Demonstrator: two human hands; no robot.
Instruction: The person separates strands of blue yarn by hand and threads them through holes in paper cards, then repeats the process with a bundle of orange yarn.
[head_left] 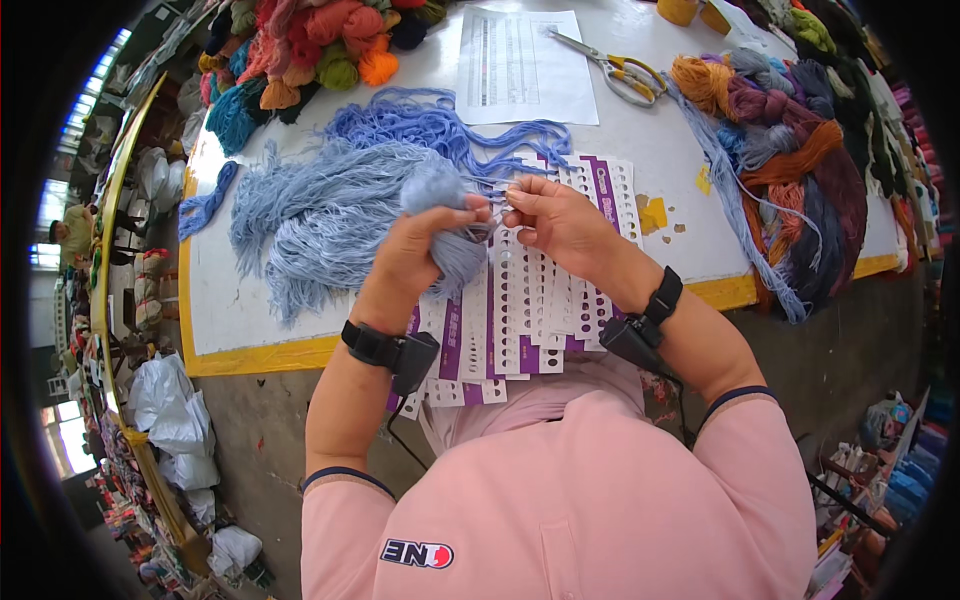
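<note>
My left hand [412,246] is closed round one end of a bundle of light blue yarn [335,215], which spreads over the table to the left. A fluffy tuft of it stands up above my thumb. Close beside it, my right hand [568,222] pinches something small at its fingertips, perhaps strand ends; it is too small to make out. Under both hands lie several overlapping white and purple cards [508,290] with rows of punched holes, reaching over the near table edge. Periwinkle-blue yarn [400,118] lies loose just beyond the light blue bundle.
A white table [225,325] has a yellow edge. On it are a printed sheet [525,65], scissors [625,75], a small blue skein [207,203], and heaps of coloured yarn at back left [330,45] and right [775,150]. White sacks [170,410] stand on the left.
</note>
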